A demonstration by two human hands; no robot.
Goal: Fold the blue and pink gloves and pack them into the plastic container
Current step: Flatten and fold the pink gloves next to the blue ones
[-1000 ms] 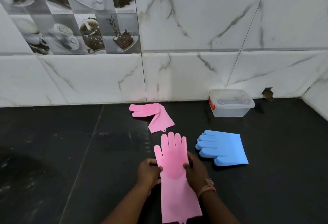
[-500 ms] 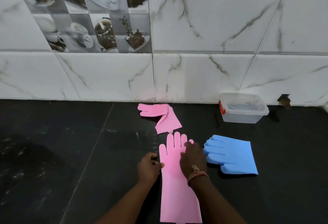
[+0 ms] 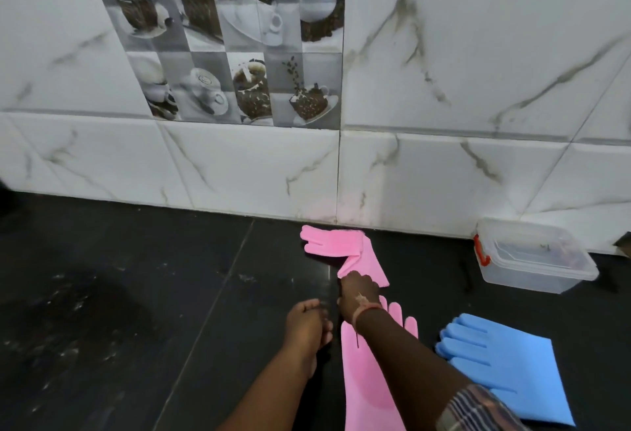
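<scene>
One pink glove (image 3: 362, 382) lies flat on the black counter with its fingers pointing toward the wall, and my right forearm crosses over it. A second pink glove (image 3: 333, 242) lies bent near the wall. My right hand (image 3: 359, 294) has its fingers closed on that glove's cuff corner. My left hand (image 3: 307, 328) rests curled on the counter just left of the flat glove, holding nothing. The blue gloves (image 3: 505, 372) lie stacked flat to the right. The clear plastic container (image 3: 522, 275) stands at the back right against the wall.
A white marble-tiled wall (image 3: 239, 167) runs along the back of the black counter (image 3: 136, 294). The container has a red latch (image 3: 480, 252) on its left side. Pale smears mark the counter on the left.
My right hand left the flat pink glove and reached forward to the bent pink glove's cuff. My left hand let go of the flat glove's edge. The view tilted up and left.
</scene>
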